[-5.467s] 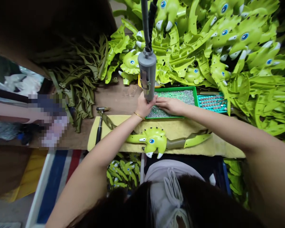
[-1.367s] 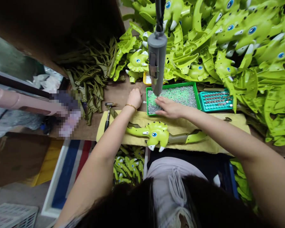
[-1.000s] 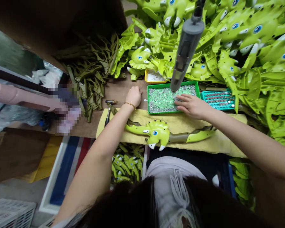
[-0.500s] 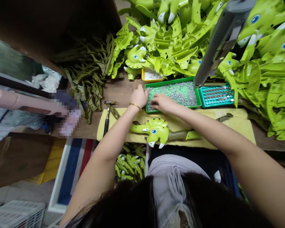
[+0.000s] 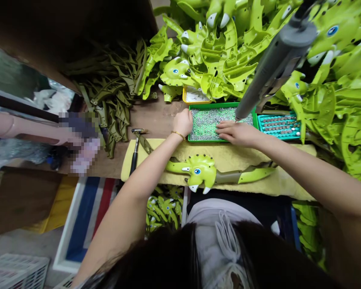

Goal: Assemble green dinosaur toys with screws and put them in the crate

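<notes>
My left hand (image 5: 183,121) is curled at the left wall of a green tray (image 5: 204,140), its fingers closed on the rim. Many small silvery screws (image 5: 210,119) cover part of the tray's bottom. Over the tray's right half lies my right hand (image 5: 236,133), fingers stretched flat on the screws. Just above it hangs the tip of a grey electric screwdriver (image 5: 264,76). On a yellow cloth (image 5: 228,155), nearer my body, rests a lime-green triceratops-head toy (image 5: 203,172) with arms out to both sides.
A teal tray (image 5: 281,138) of round pieces stands right of the green one. A hammer (image 5: 134,155) lies at left. Olive plastic parts (image 5: 114,104) and lime-green toy shells (image 5: 225,56) are heaped behind. A small yellow tray (image 5: 185,96) holds white pieces.
My right hand has moved right across the screws, its fingers now straighter, and more green bottom shows. My left hand stays at the tray's left wall. The view has shifted slightly.
</notes>
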`<state>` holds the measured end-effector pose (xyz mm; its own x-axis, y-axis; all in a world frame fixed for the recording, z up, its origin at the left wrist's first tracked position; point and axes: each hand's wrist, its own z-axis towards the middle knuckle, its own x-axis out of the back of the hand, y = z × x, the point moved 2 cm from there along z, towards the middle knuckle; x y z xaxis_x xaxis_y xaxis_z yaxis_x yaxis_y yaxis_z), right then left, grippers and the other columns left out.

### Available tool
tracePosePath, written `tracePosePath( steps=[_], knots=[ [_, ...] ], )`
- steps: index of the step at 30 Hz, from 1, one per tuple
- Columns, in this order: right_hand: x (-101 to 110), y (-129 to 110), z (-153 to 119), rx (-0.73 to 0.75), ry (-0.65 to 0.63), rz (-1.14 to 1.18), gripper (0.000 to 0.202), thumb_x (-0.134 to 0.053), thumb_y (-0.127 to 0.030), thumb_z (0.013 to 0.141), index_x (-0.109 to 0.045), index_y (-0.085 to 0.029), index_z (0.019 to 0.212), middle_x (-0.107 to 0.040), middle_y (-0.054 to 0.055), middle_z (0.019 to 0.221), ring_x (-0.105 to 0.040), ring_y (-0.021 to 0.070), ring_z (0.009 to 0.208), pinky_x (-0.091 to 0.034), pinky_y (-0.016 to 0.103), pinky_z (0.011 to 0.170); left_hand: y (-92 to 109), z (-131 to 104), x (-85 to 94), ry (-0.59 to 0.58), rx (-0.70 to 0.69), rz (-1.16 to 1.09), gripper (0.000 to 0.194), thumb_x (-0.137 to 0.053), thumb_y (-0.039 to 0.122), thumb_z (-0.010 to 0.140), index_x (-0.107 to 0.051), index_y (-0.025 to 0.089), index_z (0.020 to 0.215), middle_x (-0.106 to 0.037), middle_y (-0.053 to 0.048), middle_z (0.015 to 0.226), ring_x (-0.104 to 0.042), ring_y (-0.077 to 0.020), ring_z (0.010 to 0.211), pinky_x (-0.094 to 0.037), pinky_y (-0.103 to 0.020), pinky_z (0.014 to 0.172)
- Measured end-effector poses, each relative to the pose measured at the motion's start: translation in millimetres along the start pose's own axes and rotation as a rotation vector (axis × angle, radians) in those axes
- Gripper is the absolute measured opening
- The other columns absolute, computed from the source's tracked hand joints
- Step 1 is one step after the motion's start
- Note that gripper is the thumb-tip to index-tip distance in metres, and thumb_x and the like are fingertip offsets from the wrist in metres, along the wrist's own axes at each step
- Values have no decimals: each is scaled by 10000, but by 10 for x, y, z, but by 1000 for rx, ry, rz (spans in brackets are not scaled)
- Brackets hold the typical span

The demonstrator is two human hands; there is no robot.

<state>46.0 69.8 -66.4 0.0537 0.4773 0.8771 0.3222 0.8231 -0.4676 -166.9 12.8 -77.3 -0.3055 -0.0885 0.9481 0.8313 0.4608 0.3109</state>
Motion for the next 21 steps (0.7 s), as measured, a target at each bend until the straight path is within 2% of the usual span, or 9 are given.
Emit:
tracePosePath(
  steps=[2,5,8,10,13,16,18,19,21],
  knots=[
    [-28,-19,6,-37,-21,30,574,-353,-559,943,-519,-238,1389,-420,66,1530,-358,297,1448,-302,565,1196,1,-12,-10,11,11,-8,334,-307,319,1001,-612,190,960,-712,-137,1007,-656,-286,957,-440,-361,823],
    [-173,-284,265,32,-102,56,798,-332,-676,896,-359,-144,1489,-260,138,1588,-251,319,1490,-231,571,1219,4,-23,-10,21,22,-13,329,-304,314,1003,-610,197,968,-718,-128,991,-662,-273,948,-441,-344,814],
    [-237,-451,438,160,-165,50,760,-285,-650,921,-410,-129,1459,-325,140,1568,-304,299,1473,-264,533,1215,0,-32,-3,17,20,-16,321,-313,319,1003,-611,203,980,-719,-118,1001,-662,-264,958,-439,-332,818],
    [-172,-357,341,178,-171,16,672,-267,-608,944,-470,-185,1425,-408,89,1538,-346,276,1456,-285,518,1210,-4,-37,-3,13,19,-20,328,-312,333,1005,-612,202,987,-716,-120,1011,-662,-266,966,-438,-333,820],
    [27,-60,-5,65,-90,-73,573,-322,-569,946,-565,-240,1347,-510,59,1472,-390,309,1423,-316,552,1182,-4,-40,-11,7,29,-30,346,-302,344,1008,-611,188,994,-711,-134,1003,-664,-278,957,-437,-347,815],
    [127,58,-212,-114,17,-118,476,-384,-488,943,-619,-255,1285,-613,112,1299,-592,315,1170,-490,510,998,2,-38,-20,7,40,-34,353,-295,340,1009,-608,177,1003,-708,-149,996,-665,-291,943,-436,-364,806],
    [57,-45,-127,-199,29,-78,409,-421,-424,937,-649,-266,1237,-639,122,1142,-648,263,950,-538,454,871,6,-38,-21,6,45,-28,356,-291,339,1008,-607,176,1007,-708,-153,997,-664,-295,941,-437,-368,798],
    [-4,-134,-21,-212,28,-39,376,-445,-389,932,-662,-270,1215,-641,116,1093,-647,247,903,-538,438,853,7,-38,-21,6,46,-24,357,-288,339,1008,-607,177,1008,-709,-154,998,-664,-296,940,-438,-368,794],
    [-129,-330,265,-179,44,48,325,-498,-319,915,-687,-270,1174,-647,99,1070,-639,234,928,-524,415,888,8,-40,-17,4,45,-12,358,-286,340,1008,-607,179,1008,-710,-153,996,-666,-297,937,-438,-365,786]
  ],
)
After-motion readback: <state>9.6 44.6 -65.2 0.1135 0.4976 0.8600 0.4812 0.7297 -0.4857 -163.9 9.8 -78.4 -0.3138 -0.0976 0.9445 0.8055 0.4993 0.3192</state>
